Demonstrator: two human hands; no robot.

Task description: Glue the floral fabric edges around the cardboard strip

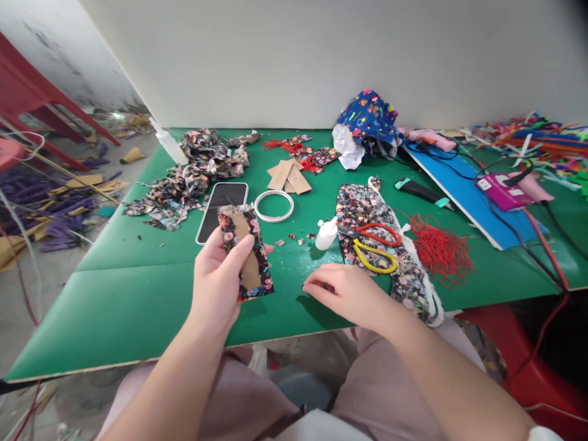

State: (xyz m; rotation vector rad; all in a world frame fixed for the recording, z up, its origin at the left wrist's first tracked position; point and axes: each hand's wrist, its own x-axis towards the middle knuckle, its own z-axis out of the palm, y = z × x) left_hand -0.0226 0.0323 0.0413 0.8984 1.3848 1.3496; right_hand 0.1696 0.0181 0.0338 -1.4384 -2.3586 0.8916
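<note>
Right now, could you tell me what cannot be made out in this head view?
- Floral-covered card: its lower left is hidden by the left hand.
- Right hand: fingertips on the green table; anything beneath is too small.
- Phone: near end covered by the card.

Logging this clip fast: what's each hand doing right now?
Left hand: closed on a floral fabric piece with brown card on it, held above the green table.
Right hand: holds nothing visible, fingers loosely curled, fingertips on the table.

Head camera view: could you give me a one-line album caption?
Left hand holds a floral fabric card above a green table; right hand rests near scissors.
</note>
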